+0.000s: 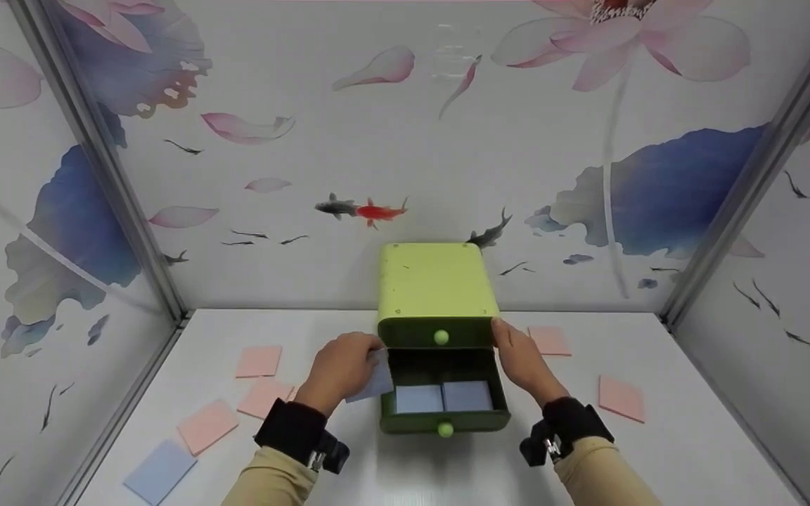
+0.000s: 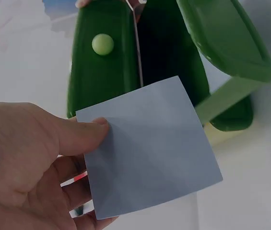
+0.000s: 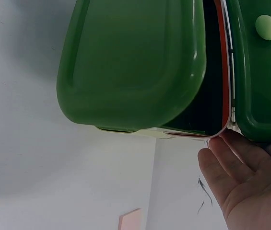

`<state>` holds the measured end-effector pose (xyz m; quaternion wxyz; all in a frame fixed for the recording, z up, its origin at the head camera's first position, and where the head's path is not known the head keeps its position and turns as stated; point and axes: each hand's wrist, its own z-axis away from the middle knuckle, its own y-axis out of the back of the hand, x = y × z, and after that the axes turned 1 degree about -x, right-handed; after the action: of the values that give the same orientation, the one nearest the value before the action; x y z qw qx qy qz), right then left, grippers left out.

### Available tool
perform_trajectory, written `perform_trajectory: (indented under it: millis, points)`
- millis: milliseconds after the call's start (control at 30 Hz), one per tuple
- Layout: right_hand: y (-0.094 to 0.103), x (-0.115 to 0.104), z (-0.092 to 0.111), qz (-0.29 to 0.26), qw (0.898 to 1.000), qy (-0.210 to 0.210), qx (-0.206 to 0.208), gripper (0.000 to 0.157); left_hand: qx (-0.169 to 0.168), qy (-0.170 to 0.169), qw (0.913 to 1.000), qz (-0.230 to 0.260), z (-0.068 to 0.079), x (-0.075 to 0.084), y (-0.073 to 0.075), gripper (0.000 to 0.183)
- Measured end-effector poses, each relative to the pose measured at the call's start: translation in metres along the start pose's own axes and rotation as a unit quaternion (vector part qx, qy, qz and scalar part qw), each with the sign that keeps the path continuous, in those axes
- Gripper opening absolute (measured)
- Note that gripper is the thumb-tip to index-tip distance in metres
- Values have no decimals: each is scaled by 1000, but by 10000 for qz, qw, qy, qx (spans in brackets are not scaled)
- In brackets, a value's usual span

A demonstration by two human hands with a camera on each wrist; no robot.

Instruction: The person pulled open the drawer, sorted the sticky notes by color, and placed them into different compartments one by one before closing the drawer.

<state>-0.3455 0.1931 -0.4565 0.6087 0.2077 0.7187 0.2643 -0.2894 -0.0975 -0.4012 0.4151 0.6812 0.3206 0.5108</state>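
In the head view a small green cabinet (image 1: 437, 281) has its lower drawer (image 1: 415, 423) pulled out, with two blue square paper notes (image 1: 467, 396) lying side by side inside. My left hand (image 1: 343, 367) pinches another blue square note (image 2: 149, 158) by its edge, thumb on top, just left of the drawer. The upper drawer (image 1: 408, 333) is closed, with a round light-green knob (image 1: 441, 337). On the cabinet's right side, the extended fingers of my right hand (image 1: 523, 358) touch the edge near the upper drawer's front.
Several pink notes (image 1: 208, 426) and one blue note (image 1: 159, 472) lie on the white table (image 1: 461, 478) at the left. Two more pink notes (image 1: 621, 398) are at the right. A patterned back wall (image 1: 292, 267) stands right behind the cabinet.
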Motion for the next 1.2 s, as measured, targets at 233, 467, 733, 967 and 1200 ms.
perform_trajectory:
  millis: [233, 467, 733, 967, 1200]
  points:
    - [0, -1, 2, 27, 10000, -26, -69, 63, -59, -538, 9985, 18, -6, 20, -7, 17]
    - [0, -1, 1, -25, 10000, 21, 22, 61, 12, -871, 9958, -290, -10, 33, -27, 18]
    - [1, -3, 2, 83, 9999, -48, 79, 61, -113, -1036, 9931, -547, -17, 40, -41, 19]
    - [0, -1, 1, 152, 9998, -20, 92, 62, -759, -757, 9942, -126, -22, 41, -55, 20]
    - [-1, 0, 1, -36, 10000, 33, 63, 58, -1025, -382, 9940, 65, -27, 38, -69, 26]
